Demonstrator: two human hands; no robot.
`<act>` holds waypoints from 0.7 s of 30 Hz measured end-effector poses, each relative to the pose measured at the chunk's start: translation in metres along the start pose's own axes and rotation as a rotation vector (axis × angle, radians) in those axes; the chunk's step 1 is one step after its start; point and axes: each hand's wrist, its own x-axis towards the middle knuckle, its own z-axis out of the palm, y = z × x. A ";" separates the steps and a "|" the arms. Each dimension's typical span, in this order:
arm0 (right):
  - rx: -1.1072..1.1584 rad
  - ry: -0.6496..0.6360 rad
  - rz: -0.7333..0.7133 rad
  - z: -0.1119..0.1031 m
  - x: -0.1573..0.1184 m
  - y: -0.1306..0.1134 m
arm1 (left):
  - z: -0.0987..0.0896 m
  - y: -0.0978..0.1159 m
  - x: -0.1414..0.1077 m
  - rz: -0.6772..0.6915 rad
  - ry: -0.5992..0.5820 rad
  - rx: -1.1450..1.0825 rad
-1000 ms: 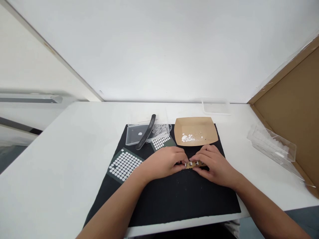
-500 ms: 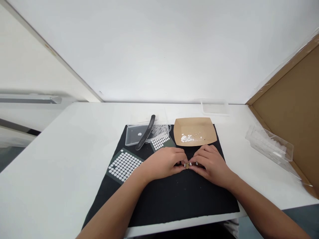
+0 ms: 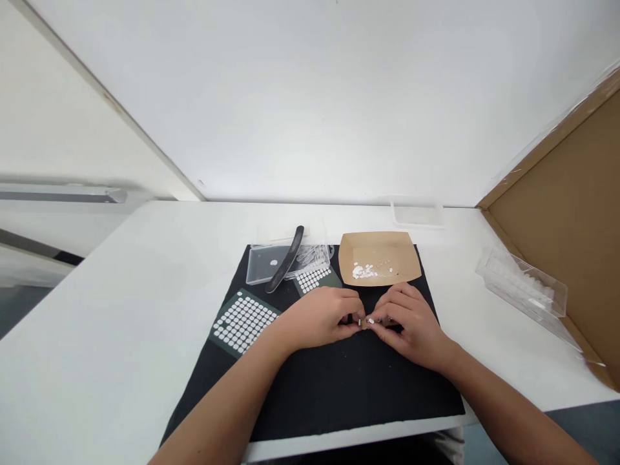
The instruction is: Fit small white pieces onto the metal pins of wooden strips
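Over the black mat (image 3: 353,394), my left hand (image 3: 334,314) and my right hand (image 3: 407,323) meet with fingertips nearly touching. Both pinch a small brownish strip (image 3: 365,325) with little white pieces on it. One white piece (image 3: 371,320) shows at my right fingertips. The rest of the strip is partly hidden by my fingers. Behind my hands stands a brown paper tray (image 3: 380,245) holding small white bits. A green sheet with rows of white dots (image 3: 245,323) lies left of my left hand, and a second dotted sheet (image 3: 314,279) lies behind it.
A black curved file (image 3: 285,259) rests across a clear plastic box (image 3: 259,265) of small clear parts. At the back stands a clear tray (image 3: 417,216). To the right are a clear container (image 3: 523,284) and a large cardboard box (image 3: 571,206).
The white piece at my right fingertips is tilted differently, and my right fingers have shifted slightly. The whole view has moved a little. Both hands keep their hold.
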 end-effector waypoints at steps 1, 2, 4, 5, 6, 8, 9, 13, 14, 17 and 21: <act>0.024 0.019 0.001 -0.001 0.001 -0.001 | -0.001 0.000 -0.001 0.004 0.007 0.000; 0.051 0.037 0.008 -0.002 0.001 -0.001 | -0.002 0.000 -0.001 0.011 0.018 0.000; 0.110 0.069 0.035 -0.004 0.001 -0.001 | -0.006 0.002 -0.002 0.053 0.068 -0.007; 0.137 0.079 0.049 -0.005 0.001 -0.001 | -0.007 0.003 -0.002 0.086 0.114 -0.015; 0.160 0.085 0.059 -0.006 0.000 0.000 | -0.008 0.006 -0.001 0.125 0.175 -0.026; 0.189 0.083 0.065 -0.007 -0.002 0.000 | -0.009 0.011 0.000 0.214 0.313 -0.066; 0.195 0.074 0.063 -0.008 -0.002 0.000 | -0.008 0.014 0.001 0.253 0.369 -0.091; 0.223 0.013 0.061 -0.011 -0.003 -0.002 | 0.000 0.021 0.004 0.332 0.405 -0.151; 0.245 0.000 0.067 -0.011 -0.002 -0.003 | 0.001 0.021 0.004 0.328 0.392 -0.150; 0.323 -0.025 0.097 -0.012 -0.002 -0.003 | 0.004 0.020 0.004 0.323 0.382 -0.146; 0.390 -0.054 0.135 -0.013 -0.004 -0.001 | 0.002 0.020 0.004 0.336 0.391 -0.183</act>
